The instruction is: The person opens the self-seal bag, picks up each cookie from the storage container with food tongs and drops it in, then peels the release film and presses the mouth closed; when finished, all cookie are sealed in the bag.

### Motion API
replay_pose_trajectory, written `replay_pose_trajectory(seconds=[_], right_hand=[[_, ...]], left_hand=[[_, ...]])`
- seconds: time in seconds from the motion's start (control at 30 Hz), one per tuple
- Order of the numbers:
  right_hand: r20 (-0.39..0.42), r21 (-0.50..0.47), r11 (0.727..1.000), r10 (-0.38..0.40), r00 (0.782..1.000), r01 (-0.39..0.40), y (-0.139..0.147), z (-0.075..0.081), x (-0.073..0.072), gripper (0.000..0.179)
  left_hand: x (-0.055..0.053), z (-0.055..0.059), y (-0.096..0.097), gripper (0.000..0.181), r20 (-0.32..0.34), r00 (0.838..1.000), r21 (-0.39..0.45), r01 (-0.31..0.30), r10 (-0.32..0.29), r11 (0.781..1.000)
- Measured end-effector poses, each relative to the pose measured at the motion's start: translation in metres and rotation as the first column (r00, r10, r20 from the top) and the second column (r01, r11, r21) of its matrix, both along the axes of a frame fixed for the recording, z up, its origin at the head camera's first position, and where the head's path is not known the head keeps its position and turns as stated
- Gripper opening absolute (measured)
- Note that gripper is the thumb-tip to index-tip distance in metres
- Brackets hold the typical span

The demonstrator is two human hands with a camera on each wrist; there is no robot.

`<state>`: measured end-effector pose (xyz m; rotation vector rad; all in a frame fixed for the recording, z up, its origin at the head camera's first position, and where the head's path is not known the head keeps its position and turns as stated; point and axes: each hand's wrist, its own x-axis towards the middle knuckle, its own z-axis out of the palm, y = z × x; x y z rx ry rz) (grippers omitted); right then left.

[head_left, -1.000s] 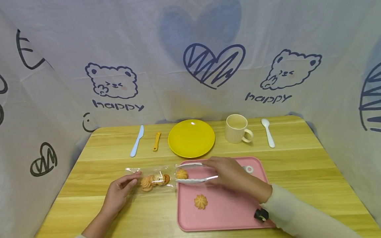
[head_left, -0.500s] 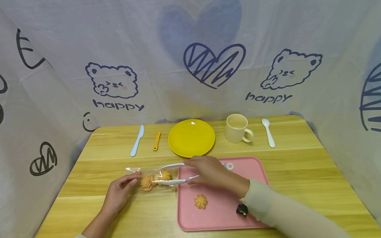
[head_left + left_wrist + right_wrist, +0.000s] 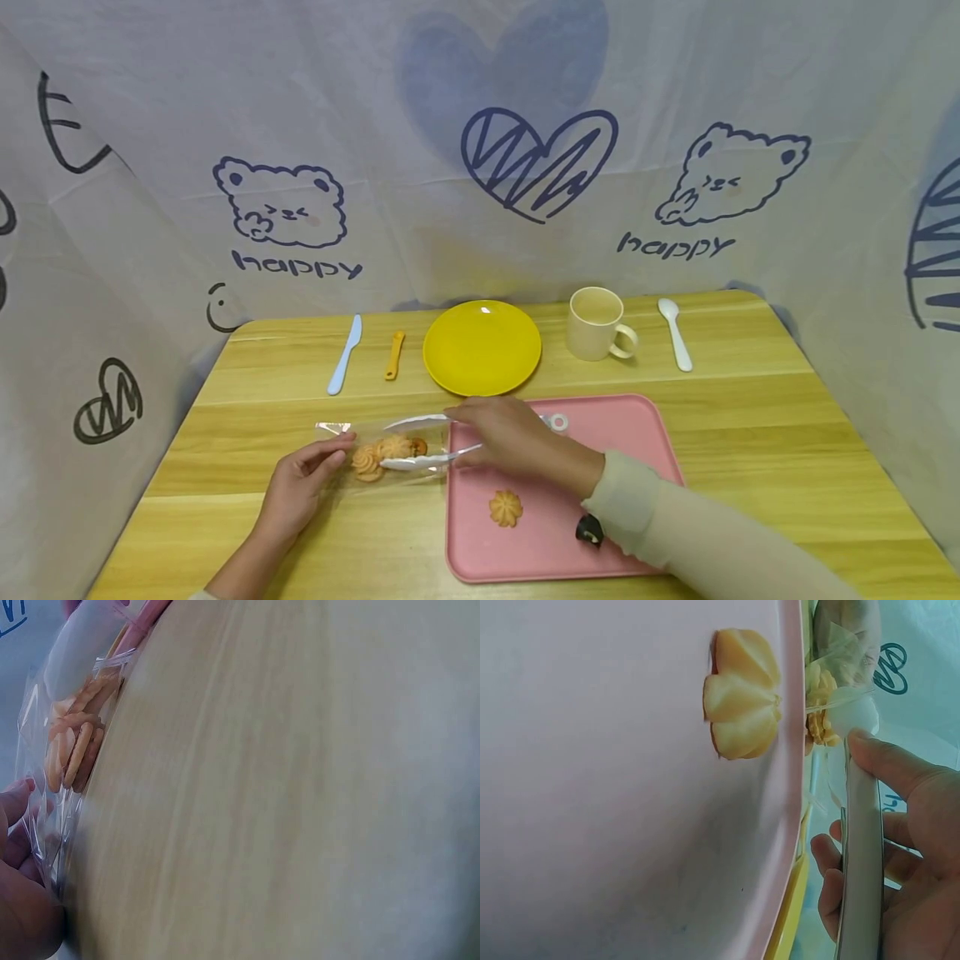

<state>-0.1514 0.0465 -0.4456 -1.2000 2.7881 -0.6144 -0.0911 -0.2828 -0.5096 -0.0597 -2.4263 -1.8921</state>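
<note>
My left hand (image 3: pixel 298 487) pinches the left end of a clear plastic bag (image 3: pixel 435 478) lying on the table. Several piped cookies (image 3: pixel 367 463) are inside it; in the left wrist view the cookies (image 3: pixel 73 754) stand close together. With my right hand (image 3: pixel 517 437) I grip metal tongs (image 3: pixel 862 862), whose white tips (image 3: pixel 422 461) reach into the bag's open right end. One cookie (image 3: pixel 397 447) lies between the tips; whether they still squeeze it I cannot tell. A flower-shaped cookie (image 3: pixel 506 508) rests on the pink tray (image 3: pixel 536 550) below my right hand.
Along the back stand a yellow plate (image 3: pixel 482 348) and a cream mug (image 3: pixel 595 325). A pale blue knife (image 3: pixel 345 354) and a small orange-yellow utensil (image 3: pixel 394 356) lie left of the plate. Right of the mug is a white spoon (image 3: pixel 677 335). A printed curtain (image 3: pixel 450 267) hangs behind the table.
My right hand has moved left, carrying a cookie in the tongs from the bag's mouth to deep inside, beside the other cookies. The left hand stays at the bag's end.
</note>
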Motion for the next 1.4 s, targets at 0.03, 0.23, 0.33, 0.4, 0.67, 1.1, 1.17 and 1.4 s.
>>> replay_pose_trajectory(seconds=[0.03,0.23,0.33,0.4,0.67,1.1,1.17,1.4], right_hand=[[-0.001,0.002,1.0,-0.003,1.0,0.003,0.0,0.0,0.0,0.067],[0.017,0.005,1.0,-0.011,1.0,0.011,0.001,-0.001,0.0,0.071],[0.024,-0.003,1.0,-0.01,1.0,0.01,0.003,0.0,0.0,0.072],[0.028,-0.014,1.0,-0.01,1.0,0.011,0.005,0.0,0.0,0.072],[0.05,-0.004,0.999,-0.032,0.998,0.033,0.017,0.0,0.001,0.072],[0.113,-0.029,0.995,-0.091,0.989,0.095,0.046,0.001,0.014,0.078],[0.115,-0.026,0.993,-0.108,0.988,0.111,0.052,0.002,0.018,0.077],[0.063,-0.017,0.993,-0.116,0.991,0.117,0.072,-0.001,0.029,0.074]], left_hand=[[0.0,0.0,0.0,0.028,-0.001,1.0,0.003,0.003,-0.003,1.0],[0.0,0.0,0.0,0.028,-0.009,1.0,0.021,0.014,-0.014,1.0],[0.0,0.0,0.0,0.027,-0.004,1.0,0.02,0.012,-0.012,1.0],[0.0,0.0,0.0,0.027,0.0,1.0,0.016,0.009,-0.009,1.0],[-0.001,0.0,0.0,0.026,0.006,1.0,0.002,-0.001,0.001,1.0],[0.0,-0.001,0.0,0.026,0.007,1.0,0.016,0.007,-0.007,1.0],[0.0,-0.001,0.0,0.026,0.008,1.0,0.02,0.009,-0.009,1.0],[0.0,0.0,0.0,0.026,0.015,1.0,0.021,0.008,-0.009,1.0]])
